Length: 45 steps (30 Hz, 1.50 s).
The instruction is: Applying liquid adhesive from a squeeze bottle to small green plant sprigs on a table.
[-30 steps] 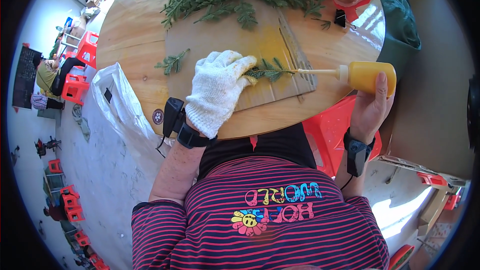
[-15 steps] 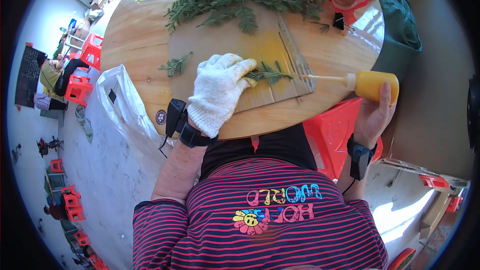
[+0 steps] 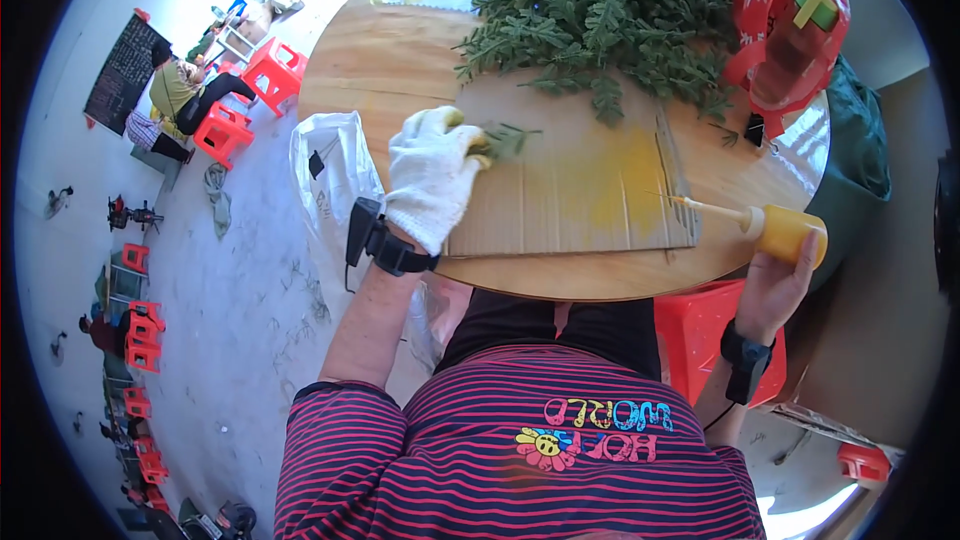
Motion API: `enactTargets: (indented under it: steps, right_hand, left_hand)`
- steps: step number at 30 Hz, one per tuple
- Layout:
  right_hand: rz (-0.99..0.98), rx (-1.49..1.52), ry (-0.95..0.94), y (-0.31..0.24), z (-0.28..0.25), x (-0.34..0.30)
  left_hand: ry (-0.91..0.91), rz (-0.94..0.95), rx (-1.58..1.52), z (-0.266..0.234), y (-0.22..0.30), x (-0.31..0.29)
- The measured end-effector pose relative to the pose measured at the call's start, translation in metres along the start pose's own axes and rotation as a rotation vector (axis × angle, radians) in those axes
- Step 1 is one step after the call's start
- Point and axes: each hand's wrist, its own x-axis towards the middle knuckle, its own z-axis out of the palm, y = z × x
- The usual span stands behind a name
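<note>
My left hand (image 3: 432,178), in a white knit glove with yellow-stained fingertips, is over the left part of a cardboard sheet (image 3: 550,215). Its fingers are closed on the end of a small green fir sprig (image 3: 512,140), which points right and is slightly blurred. Bare, my right hand (image 3: 780,285) grips a squeeze bottle of yellow liquid (image 3: 792,237) by its base, beyond the table's right front edge. The bottle lies tilted nearly flat, its long thin nozzle (image 3: 708,207) pointing left over the cardboard's right edge. Yellow smears (image 3: 625,185) mark the sheet's right half.
A heap of fir sprigs (image 3: 610,20) covers the table's (image 3: 390,55) far side. At far right stands a red bag (image 3: 775,65) with a green-lidded container, a black clip (image 3: 754,130) nearby. A white sack (image 3: 335,155) hangs at left; a red stool (image 3: 700,340) stands below the table.
My left hand has drawn the sprig leftward, away from the nozzle. The bottle stays in my right hand, slightly lower. The loose sprig at left no longer shows. The whole view has shifted.
</note>
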Motion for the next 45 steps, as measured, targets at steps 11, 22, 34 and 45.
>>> enactTargets:
  steps: [11,22,34,45]
  right_hand:
    - [0.116,0.173,-0.042,0.036,0.028,-0.005]
    - [0.113,0.201,-0.067,0.04,0.024,-0.004]
    - [0.191,0.412,0.043,0.036,0.019,0.002]
    - [0.194,0.358,0.056,0.035,0.023,0.0]
  left_hand:
    - [0.034,-0.131,0.089,-0.013,-0.011,0.035]
    - [-0.172,0.01,0.079,0.066,0.021,0.092]
    - [-0.237,0.297,-0.643,0.021,0.028,0.077]
    - [0.002,0.247,-0.153,0.022,0.025,0.051]
